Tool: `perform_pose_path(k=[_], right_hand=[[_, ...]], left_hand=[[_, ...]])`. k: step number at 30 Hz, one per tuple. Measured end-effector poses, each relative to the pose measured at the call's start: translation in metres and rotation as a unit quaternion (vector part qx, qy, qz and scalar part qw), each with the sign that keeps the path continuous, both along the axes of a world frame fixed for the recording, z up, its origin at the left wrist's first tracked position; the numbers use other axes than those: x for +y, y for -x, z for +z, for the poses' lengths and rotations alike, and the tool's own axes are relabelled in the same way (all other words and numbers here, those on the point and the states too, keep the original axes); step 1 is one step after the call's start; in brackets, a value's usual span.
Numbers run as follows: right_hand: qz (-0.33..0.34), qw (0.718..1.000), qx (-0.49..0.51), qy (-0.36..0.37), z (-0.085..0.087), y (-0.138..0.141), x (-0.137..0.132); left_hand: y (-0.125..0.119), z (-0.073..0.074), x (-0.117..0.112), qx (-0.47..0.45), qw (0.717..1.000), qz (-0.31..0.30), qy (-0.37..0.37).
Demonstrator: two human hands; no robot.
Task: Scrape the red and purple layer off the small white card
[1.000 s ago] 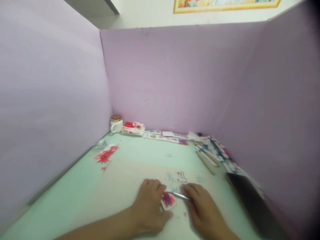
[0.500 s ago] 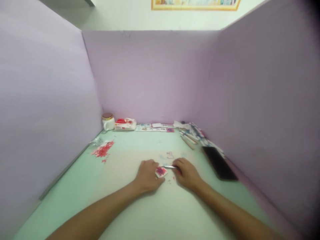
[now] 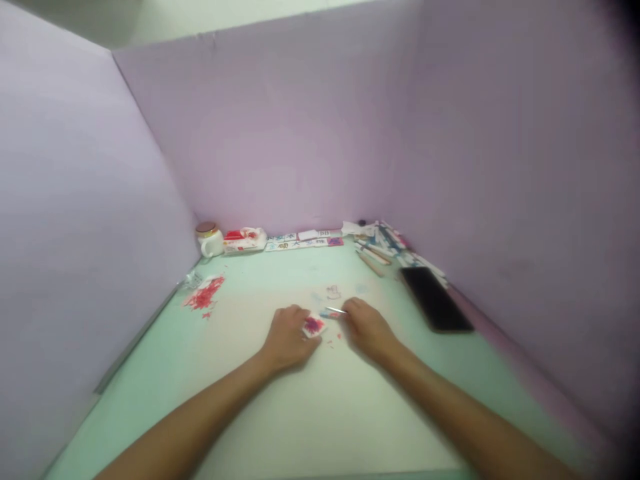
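Between the fingers and thumb of my left hand (image 3: 287, 340) is a small white block (image 3: 314, 325) with a red and purple pattern on its top face. My right hand (image 3: 367, 327) is closed around a thin carving tool (image 3: 336, 310) with a bright metal blade. Its tip points left, a little apart from the block's upper right corner. What the blade end looks like up close is too blurred to tell. Tiny red shavings (image 3: 339, 336) lie on the table between the hands.
A heap of red shavings (image 3: 204, 293) lies at left, near a lidded white mug (image 3: 211, 243) and a red-and-white packet (image 3: 245, 240). Lettered tiles (image 3: 303, 245) line the back. Pens and pencils (image 3: 373, 255) and a dark phone (image 3: 436, 300) are at right. Lilac panels (image 3: 280, 140) surround the table.
The tool's tip has come away from the block's upper edge, and a gap shows between them. My head view has tilted and shifted. Both hands keep their holds.
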State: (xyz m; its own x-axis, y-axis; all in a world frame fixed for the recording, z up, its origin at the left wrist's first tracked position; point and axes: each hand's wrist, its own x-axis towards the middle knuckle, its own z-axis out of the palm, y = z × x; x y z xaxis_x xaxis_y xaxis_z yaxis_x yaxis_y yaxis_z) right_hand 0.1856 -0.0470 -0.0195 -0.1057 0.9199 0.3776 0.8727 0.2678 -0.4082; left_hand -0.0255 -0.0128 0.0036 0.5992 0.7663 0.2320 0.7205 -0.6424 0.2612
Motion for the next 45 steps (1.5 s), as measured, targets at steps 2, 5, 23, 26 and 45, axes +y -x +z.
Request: perform_pose_path(k=[2, 5, 23, 26, 45], right_hand=[[0.001, 1.0, 0.029, 0.005, -0.001, -0.002, -0.001], [0.002, 0.997, 0.077, 0.006, -0.001, -0.005, -0.002], [-0.124, 0.962, 0.241, -0.017, 0.005, -0.014, -0.004], [-0.114, 0.968, 0.221, -0.002, 0.004, -0.015, -0.007], [0.03, 0.978, 0.198, 0.066, 0.009, -0.002, -0.036]], left_hand=[[0.0, -0.001, 0.0, -0.001, 1.0, 0.003, -0.001], [-0.001, -0.002, -0.002, -0.005, 1.0, 0.002, -0.008], [0.022, -0.003, -0.005, -0.216, 0.96, 0.174, 0.023], [0.02, -0.003, -0.007, -0.217, 0.967, 0.124, 0.047], [0.017, -0.005, -0.021, -0.147, 0.988, -0.017, 0.039]])
